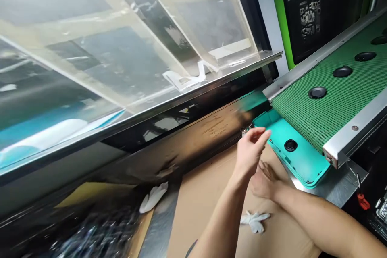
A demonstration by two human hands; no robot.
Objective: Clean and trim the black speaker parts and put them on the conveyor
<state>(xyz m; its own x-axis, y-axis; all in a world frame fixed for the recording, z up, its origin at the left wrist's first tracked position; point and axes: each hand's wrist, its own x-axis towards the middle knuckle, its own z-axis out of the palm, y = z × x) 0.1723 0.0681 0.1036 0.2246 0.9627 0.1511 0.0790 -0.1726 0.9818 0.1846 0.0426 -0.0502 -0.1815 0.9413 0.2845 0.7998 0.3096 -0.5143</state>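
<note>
Held the left hand (262, 135) raised just beside the teal, shallow, long plastic tray (306, 165), off the farther part of its left long side. Held thumb and forefinger close to each other there, with nothing visible between; could not tell whether the tips met, or touched the tray's rim. Rested the right hand (264, 179) lower down, palm toward the flat brown cardboard sheet (208, 201) left of the tray, with fingers loosely apart and nothing seen in the grasp, though partly hidden behind the left wrist.

Saw the tray on a shiny metal counter (343, 187), with its long axis slanting from far left to near right, along the end of the green ribbed conveyor belt (356, 96). Found the small round black plastic cap (290, 145) inside the tray, around its middle, to the right of both hands; judged the left fingertips nearer to it.

Noted three flat black discs (317, 92) in a row on the belt, beyond the tray, and a crumpled pale glove (256, 222) on the cardboard, nearer than the tray and to its left.
</note>
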